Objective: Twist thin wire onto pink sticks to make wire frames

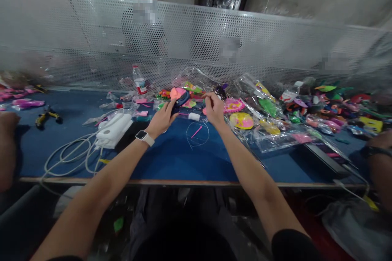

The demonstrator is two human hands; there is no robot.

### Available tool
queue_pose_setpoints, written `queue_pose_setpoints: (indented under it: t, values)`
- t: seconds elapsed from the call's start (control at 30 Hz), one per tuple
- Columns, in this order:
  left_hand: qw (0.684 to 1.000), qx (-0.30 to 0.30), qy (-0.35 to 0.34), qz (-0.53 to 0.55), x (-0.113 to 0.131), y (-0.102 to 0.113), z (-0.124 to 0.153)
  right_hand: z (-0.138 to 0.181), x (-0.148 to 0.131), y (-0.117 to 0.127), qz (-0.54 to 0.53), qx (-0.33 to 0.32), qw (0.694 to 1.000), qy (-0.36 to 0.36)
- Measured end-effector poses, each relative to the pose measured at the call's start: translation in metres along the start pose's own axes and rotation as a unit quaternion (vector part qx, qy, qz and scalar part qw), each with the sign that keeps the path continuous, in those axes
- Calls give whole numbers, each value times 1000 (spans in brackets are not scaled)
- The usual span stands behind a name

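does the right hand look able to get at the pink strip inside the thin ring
Probably yes: the pink strip lies uncovered on the blue table, nearer the body than the right hand, and the thin ring only surrounds it.

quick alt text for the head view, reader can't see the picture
A person's left hand holds a dark blue object over a cluttered blue table, a watch on that wrist; the half-curled right hand is beside it, near colourful items, some in clear plastic. A perforated screen stands behind.

Pliers (48,113) left, toy pile (332,109) right
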State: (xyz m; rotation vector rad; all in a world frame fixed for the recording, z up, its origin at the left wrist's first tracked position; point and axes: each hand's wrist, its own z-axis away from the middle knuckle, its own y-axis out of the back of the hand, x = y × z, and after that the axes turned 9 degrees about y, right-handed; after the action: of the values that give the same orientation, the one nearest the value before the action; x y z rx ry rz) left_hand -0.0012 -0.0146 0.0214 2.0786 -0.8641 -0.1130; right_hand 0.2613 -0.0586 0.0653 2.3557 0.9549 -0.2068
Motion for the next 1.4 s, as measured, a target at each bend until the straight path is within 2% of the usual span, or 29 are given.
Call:
queue_pose_setpoints:
  t: [0.1,0.17,0.37,0.57,0.8,1.17,1.4]
  values:
    - [999,-27,-20,13,6,-3,3,23,2,-11,28,-54,998,12]
    - [999,-31,-26,35,9,-4,4,31,-3,-12,33,-58,998,18]
    - [995,-34,-39,86,8,-6,4,31,-16,-13,-6,-41,999,27]
    - [995,-43,-50,80,6,-7,5,36,-21,-21,0,-112,993,41]
    - [996,-62,-24,58,8,-7,5,40,-21,-28,-56,-71,994,58]
    - [997,-67,-10,32,18,-3,5,39,-17,-35,-20,26,994,104]
    - [995,-97,8,9,26,3,5,33,-10,-26,22,79,990,115]
